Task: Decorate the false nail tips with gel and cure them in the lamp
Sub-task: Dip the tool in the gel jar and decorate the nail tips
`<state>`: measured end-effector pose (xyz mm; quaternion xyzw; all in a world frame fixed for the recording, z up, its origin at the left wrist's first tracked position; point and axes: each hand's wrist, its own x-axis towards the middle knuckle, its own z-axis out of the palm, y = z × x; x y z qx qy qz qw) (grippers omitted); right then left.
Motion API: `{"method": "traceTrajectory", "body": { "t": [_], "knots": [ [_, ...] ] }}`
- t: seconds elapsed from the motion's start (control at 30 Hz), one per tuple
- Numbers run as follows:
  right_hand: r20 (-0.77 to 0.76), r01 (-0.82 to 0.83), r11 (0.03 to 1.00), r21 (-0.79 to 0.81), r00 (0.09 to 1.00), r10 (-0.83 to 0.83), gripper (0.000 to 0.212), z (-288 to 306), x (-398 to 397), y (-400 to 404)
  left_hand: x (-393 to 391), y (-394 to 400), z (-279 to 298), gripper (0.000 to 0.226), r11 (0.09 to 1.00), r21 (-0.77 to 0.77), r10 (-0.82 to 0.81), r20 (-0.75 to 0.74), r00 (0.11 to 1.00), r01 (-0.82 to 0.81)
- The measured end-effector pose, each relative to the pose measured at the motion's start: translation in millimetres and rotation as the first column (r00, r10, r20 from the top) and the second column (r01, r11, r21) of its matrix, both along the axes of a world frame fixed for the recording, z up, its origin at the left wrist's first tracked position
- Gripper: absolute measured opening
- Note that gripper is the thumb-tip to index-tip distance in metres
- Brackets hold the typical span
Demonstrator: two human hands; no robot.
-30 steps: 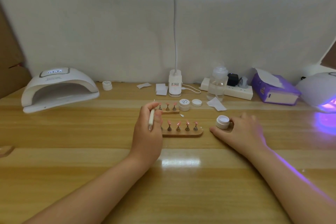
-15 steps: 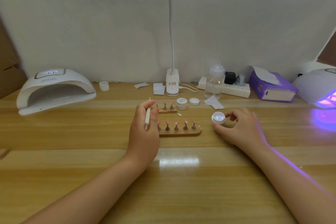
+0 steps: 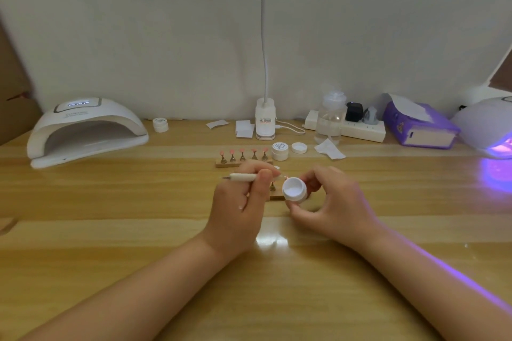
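My left hand point(image 3: 238, 202) grips a thin white dotting tool point(image 3: 243, 177), which lies level with its fine tip pointing left. In my right hand point(image 3: 332, 202) sits a small open white gel jar point(image 3: 294, 190), held tilted toward me just above the table. Both hands are close together over the near wooden holder point(image 3: 275, 196), which they mostly hide. Behind them a second wooden holder point(image 3: 228, 164) carries several pink nail tips point(image 3: 241, 151) on stands. A white curing lamp point(image 3: 86, 130) stands at the back left, its mouth facing me.
A closed white jar point(image 3: 280, 150) and a loose lid point(image 3: 299, 147) sit behind the holders. The desk lamp base point(image 3: 265, 122), a clear bottle point(image 3: 331, 119), a power strip point(image 3: 363, 130), a purple tissue box point(image 3: 418, 127) and a second lamp point(image 3: 490, 130) glowing violet line the back. Another jar point(image 3: 160, 124) stands by the left lamp.
My right hand has lifted the open jar off the table and brought it left to the near holder. My left hand has turned the tool from upright to level.
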<state>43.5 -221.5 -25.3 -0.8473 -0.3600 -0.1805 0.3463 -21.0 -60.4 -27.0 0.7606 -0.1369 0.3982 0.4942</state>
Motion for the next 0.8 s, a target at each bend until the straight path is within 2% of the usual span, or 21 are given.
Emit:
{"method": "traceTrajectory", "body": {
  "t": [0.5,0.8],
  "knots": [
    [0.024,-0.065,0.997,-0.031,0.998,0.066,0.028,0.7,-2.0,1.8,7.1,0.2,-5.8,0.015,0.991,0.123,0.066,-0.099,0.993,-0.053],
    [0.040,-0.065,0.997,-0.042,0.997,0.067,0.029,0.8,-3.2,2.5,7.5,-0.1,-6.4,0.015,0.993,0.109,0.063,-0.103,0.993,-0.052]
  ]
}}
